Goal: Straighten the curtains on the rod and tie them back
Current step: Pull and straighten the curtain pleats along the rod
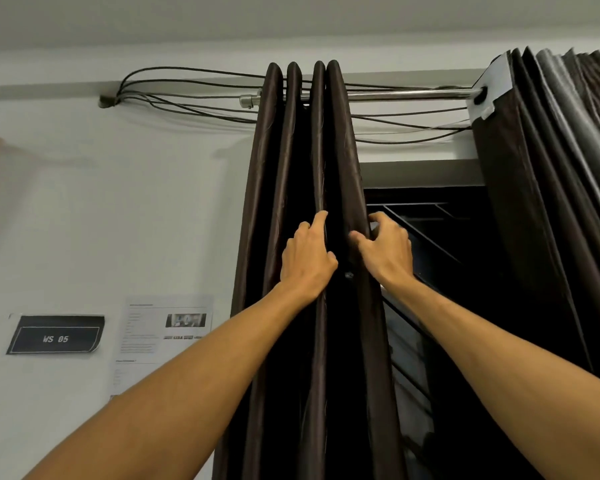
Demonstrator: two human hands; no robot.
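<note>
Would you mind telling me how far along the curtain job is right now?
Done: the left curtain and right curtain are bunched apart on the rod. In hand: the left hand and right hand each grip a fold of the left curtain. Left: no tie-back shows on either, so tying remains.

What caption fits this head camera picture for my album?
A person's left hand and right hand each hold a fold of the dark curtain hanging bunched on the rod.
</note>
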